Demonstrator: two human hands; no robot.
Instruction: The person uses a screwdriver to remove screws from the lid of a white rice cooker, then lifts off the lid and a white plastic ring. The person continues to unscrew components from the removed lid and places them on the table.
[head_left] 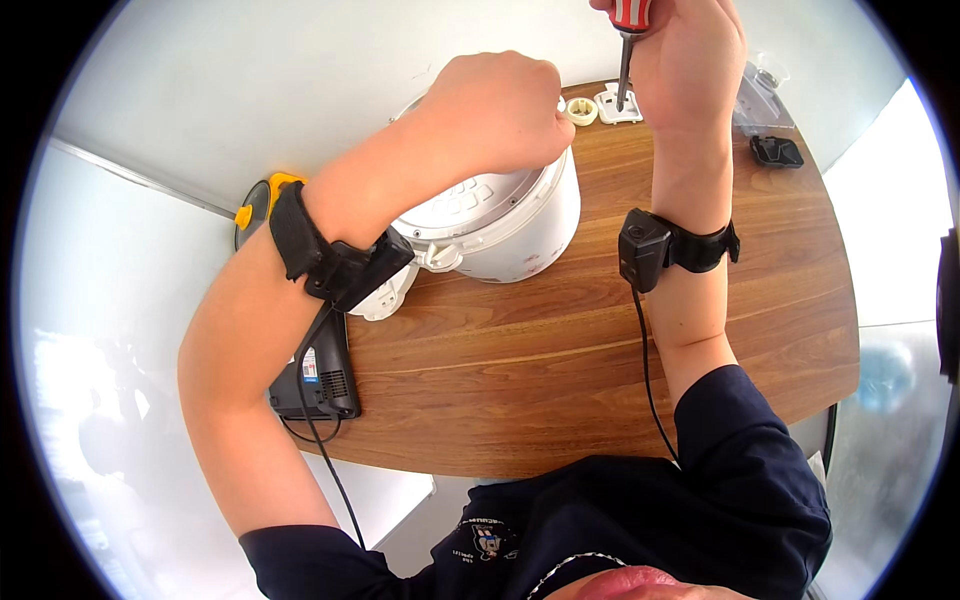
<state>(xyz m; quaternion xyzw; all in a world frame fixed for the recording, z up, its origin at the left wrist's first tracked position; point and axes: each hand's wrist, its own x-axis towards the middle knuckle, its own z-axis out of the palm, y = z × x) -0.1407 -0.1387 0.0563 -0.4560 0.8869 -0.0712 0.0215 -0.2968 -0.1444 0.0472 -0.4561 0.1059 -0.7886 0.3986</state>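
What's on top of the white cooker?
A pale grey panel with rounded shapes shows on top of the cooker. Your left hand and forearm hide part of it; whatever they cover can't be seen.

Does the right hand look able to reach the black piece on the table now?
Probably yes: the black piece lies uncovered, to the right of the right hand, although that hand holds a screwdriver.

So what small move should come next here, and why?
Probably bring the screwdriver left toward the rice cooker: the right hand holds it with the tip off to the cooker's right, while the left hand is closed over the cooker's lid. Whether the left hand holds anything is hidden.
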